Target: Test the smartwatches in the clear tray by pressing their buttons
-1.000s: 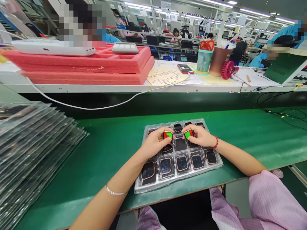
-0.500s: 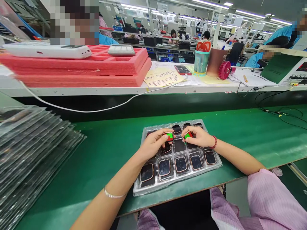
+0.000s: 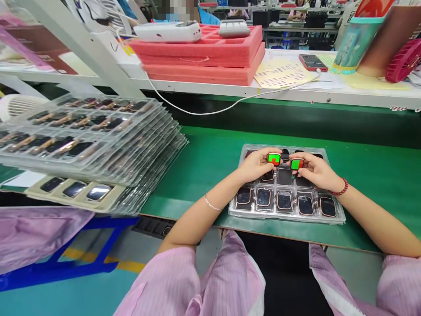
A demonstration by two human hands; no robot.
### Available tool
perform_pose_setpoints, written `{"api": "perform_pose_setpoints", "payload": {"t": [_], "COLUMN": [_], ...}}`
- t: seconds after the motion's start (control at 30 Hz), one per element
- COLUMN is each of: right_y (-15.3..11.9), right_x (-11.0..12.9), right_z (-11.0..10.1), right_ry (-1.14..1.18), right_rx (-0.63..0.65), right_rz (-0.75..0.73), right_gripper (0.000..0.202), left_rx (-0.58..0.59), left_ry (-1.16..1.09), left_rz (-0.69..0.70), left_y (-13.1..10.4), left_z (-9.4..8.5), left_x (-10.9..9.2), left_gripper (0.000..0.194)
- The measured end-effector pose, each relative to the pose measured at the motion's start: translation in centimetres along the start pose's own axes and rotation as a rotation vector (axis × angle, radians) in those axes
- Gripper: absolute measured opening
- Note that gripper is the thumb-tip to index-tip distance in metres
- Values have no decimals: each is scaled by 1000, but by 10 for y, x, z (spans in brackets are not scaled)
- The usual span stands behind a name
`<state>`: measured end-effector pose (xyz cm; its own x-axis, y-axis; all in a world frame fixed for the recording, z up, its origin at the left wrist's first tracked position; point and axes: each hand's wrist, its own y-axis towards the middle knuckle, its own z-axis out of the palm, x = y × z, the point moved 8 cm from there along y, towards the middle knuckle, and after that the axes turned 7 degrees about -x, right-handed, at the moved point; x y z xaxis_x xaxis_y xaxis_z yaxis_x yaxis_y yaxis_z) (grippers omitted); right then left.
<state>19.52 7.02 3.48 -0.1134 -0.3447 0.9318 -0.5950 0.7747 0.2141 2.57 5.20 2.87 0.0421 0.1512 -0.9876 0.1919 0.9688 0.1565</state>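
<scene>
Over a clear plastic tray (image 3: 237, 212) on the green bench, my left hand (image 3: 258, 164) grips a small square watch (image 3: 274, 159) whose lit screen shows green and red. Its thumb presses near the lower edge of the screen. My right hand (image 3: 317, 169) holds a second watch (image 3: 297, 164), also lit green and red, a short gap to the right. Dark-screened watches with gold-coloured frames lie in the tray's pockets, among them a front-row watch (image 3: 284, 200). The hands cover part of the tray's back and middle rows.
Left of the tray rises a tall stack of plastic trays (image 3: 131, 149) loaded with watches. Red foam blocks (image 3: 204, 72), a phone (image 3: 313, 62) and a teal cup (image 3: 357, 46) stand on the shelf behind. A white cable (image 3: 197, 113) droops from its edge.
The view has swung left and down, so the tray stack shows more fully. Both hands still hold the lit watches, whose screens are less covered by the thumbs.
</scene>
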Motion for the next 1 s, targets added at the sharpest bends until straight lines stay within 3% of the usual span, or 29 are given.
{"api": "perform_pose_setpoints", "payload": {"t": [0.6, 1.0], "right_y": [-1, 0], "right_x": [12, -2], "right_z": [1, -3], "right_ry": [-136, 16], "right_rx": [-6, -27], "right_rz": [-88, 43], "right_gripper": [28, 30], "left_rx": [22, 2], "left_ry": [35, 26], "left_rz": [35, 6], "left_y": [-2, -2], "left_z": [0, -1], "left_x": [-4, -6], "left_gripper": [38, 38]}}
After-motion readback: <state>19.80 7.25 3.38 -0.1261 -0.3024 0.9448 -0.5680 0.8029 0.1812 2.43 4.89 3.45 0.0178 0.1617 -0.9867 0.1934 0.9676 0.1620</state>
